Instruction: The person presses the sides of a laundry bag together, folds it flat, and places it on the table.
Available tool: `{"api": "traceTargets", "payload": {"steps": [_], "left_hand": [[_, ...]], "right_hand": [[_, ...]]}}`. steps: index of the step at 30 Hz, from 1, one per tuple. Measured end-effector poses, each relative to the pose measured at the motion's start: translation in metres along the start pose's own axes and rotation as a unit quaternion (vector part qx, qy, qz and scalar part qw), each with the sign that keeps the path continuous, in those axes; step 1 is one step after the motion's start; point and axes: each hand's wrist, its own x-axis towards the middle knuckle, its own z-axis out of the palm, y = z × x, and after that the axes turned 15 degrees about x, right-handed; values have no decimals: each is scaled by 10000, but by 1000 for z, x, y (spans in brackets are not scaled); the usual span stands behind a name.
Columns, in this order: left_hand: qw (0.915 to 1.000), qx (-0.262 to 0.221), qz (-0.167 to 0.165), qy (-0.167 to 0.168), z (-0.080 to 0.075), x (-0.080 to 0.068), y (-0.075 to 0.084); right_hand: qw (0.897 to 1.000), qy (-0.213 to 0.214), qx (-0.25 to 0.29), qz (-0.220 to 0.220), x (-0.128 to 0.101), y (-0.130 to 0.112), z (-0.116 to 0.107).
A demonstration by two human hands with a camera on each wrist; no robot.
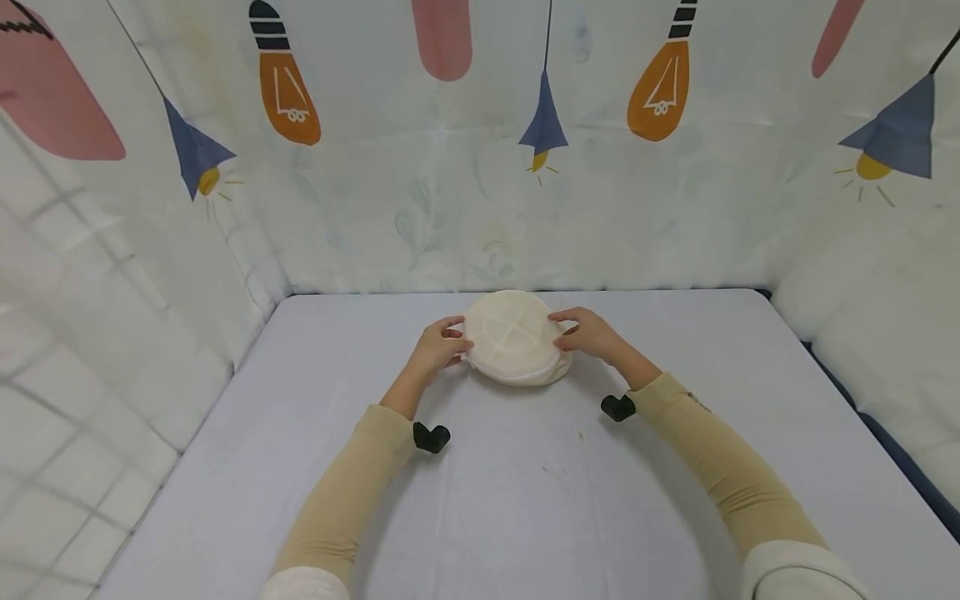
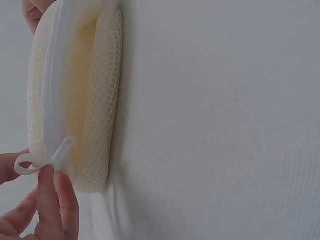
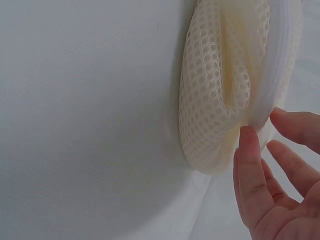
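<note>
- One round mesh laundry bag: cream honeycomb netting, padded dome shape, white zipper band round its edge. It lies flat on the table, centre-far, near the back wall.
- Table cover is a pale lavender-grey cloth, smooth, with faint creases and a few small specks.
- Left hand: grip pinched on the white loop zipper pull at the bag's left edge, thumb and forefinger closed on it.
- Right hand: grip apart, straight fingertips touching the bag's right edge at the zipper band.
- Two beige sleeves and two black wrist mounts are visible.
- Backdrop: white sheet printed with orange bulbs, blue lamps and pink shapes.
- The bag's contents are hidden by the mesh; the wrist views crop most of each hand.
</note>
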Motion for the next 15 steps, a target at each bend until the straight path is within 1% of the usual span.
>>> {"api": "traceTargets", "payload": {"steps": [4,9,15], "left_hand": [[10000,-33,46,-29,1,0,-2],[9999,89,88,-78,1,1,-3],[9996,267,-32,-111,-1,5,-3]], "right_hand": [[9999,-5,-77,-82,3,4,2],[9999,33,-122,-82,4,6,3],[9999,13,-102,-34,4,5,3]]}}
